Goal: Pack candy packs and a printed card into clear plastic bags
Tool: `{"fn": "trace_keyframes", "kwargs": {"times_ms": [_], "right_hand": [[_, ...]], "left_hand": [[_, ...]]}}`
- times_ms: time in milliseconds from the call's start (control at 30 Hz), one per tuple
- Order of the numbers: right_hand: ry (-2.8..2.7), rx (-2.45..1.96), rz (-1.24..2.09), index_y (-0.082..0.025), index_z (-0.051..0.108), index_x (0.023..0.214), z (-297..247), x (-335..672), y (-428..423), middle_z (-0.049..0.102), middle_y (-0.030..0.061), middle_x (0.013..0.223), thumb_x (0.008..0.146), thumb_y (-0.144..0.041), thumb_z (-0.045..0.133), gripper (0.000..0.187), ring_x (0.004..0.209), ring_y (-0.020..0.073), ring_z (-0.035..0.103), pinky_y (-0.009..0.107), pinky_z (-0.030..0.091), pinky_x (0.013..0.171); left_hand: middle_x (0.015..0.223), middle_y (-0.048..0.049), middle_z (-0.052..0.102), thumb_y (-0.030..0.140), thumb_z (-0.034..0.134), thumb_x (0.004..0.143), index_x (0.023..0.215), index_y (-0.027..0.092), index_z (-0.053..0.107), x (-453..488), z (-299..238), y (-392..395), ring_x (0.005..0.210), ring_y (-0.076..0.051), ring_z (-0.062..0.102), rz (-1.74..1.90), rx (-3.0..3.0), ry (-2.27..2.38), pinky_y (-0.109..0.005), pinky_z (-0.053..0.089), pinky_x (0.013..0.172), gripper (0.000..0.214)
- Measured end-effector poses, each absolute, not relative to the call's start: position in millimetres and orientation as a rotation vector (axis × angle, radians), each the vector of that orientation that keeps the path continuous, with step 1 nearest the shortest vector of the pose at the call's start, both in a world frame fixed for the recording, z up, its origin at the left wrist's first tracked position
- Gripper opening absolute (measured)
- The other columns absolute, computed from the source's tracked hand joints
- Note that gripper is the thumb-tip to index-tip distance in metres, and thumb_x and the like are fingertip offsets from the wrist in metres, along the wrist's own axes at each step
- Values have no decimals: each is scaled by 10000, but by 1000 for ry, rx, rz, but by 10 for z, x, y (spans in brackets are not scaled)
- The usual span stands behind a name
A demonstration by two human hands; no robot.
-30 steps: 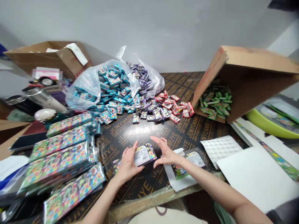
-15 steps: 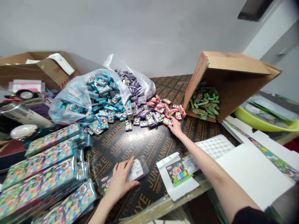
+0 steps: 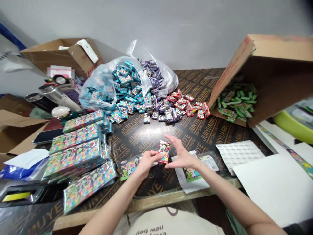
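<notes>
Currently, head view: left hand (image 3: 147, 164) pinches red sachet (image 3: 164, 151), raised clear of the plywood table (image 3: 195, 138) for handling; right hand (image 3: 182, 157) spread, curving just beside it. Near: printed pouches (image 3: 129, 168) lie flat beneath. Far: loose sachets (image 3: 171, 112) heaped apart by colour, green inside a tipped carton (image 3: 274, 78). Left: stacked packs (image 3: 78, 148).

Plain grey wall (image 3: 186, 26), dark printed plywood tabletop (image 3: 210, 137) with pale wooden edge (image 3: 146, 205), lime-green tub (image 3: 293, 128) at right
</notes>
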State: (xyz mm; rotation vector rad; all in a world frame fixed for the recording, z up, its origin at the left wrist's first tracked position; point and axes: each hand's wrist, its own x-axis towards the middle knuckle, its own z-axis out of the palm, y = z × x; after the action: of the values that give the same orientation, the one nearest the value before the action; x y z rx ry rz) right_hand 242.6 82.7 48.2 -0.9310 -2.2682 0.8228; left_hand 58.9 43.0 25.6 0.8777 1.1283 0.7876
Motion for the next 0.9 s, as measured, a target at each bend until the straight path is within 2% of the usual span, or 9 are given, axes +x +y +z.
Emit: {"fn": "trace_keyframes", "kwargs": {"times_ms": [133,233,333,467,567,667,767,833,900], "right_hand": [[-2241,-938,725,-223,273,1313,369,2323,801,448,87,1228,588,-259,648,817,1113,262,420,409,287,964],[-2269,-972,706,-218,268,1313,257,2343,854,455,94,1224,588,-252,656,823,1088,267,433,408,299,942],[-2403,-925,762,-216,267,1321,121,2359,886,482,98,1213,593,-268,686,842,1086,271,443,418,297,932],[-2459,-816,893,-200,239,1340,55,2323,876,438,107,1278,596,-263,703,880,1135,253,430,395,284,964],[-2463,-696,1048,-194,167,1366,73,2294,885,335,118,1367,597,-324,719,955,1208,239,379,362,283,993],[-2379,-839,964,-204,83,1384,72,2287,853,265,137,1408,576,-463,721,1061,1273,260,295,437,135,1058],[-2246,-1061,838,-257,65,1386,47,2283,760,428,106,1321,714,-526,583,891,1234,233,367,488,-8,1054],[-2297,-1009,887,-294,86,1382,31,2316,760,560,52,1194,815,-498,464,712,1216,200,396,493,-10,1048],[-2309,-1024,844,-322,159,1365,33,2470,896,566,30,1188,850,-475,411,594,1238,192,363,498,19,1042]], "left_hand": [[925,-107,661,458,547,737,1008,109,620,371,204,391,826,-202,593,788,1207,1239,-350,419,813,447],[1204,-116,525,456,685,570,1268,195,419,141,102,345,1100,-282,457,687,1760,1498,-465,274,973,791],[1185,-103,513,364,725,486,1357,213,242,4,-21,294,1108,-287,436,467,2105,1605,-504,190,1008,1008],[1206,-97,497,313,668,549,1388,202,62,-11,-66,257,1093,-257,461,472,2180,1587,-487,197,1017,1041],[1244,-93,477,308,655,561,1387,213,26,6,-18,258,1111,-253,459,506,2206,1492,-489,191,1028,1042],[1208,-96,506,341,650,585,1386,190,57,9,22,289,1105,-261,468,554,2201,1519,-470,251,1009,1008],[1140,-97,543,398,626,625,1384,175,76,16,-6,374,1049,-267,509,622,2170,1634,-438,355,933,963],[1115,-94,557,427,615,632,1382,177,90,32,-73,443,1017,-270,531,606,2184,1665,-427,391,894,949],[1089,-98,569,435,606,635,1379,169,110,39,-171,489,985,-268,550,567,2229,1659,-413,417,863,933]]}}
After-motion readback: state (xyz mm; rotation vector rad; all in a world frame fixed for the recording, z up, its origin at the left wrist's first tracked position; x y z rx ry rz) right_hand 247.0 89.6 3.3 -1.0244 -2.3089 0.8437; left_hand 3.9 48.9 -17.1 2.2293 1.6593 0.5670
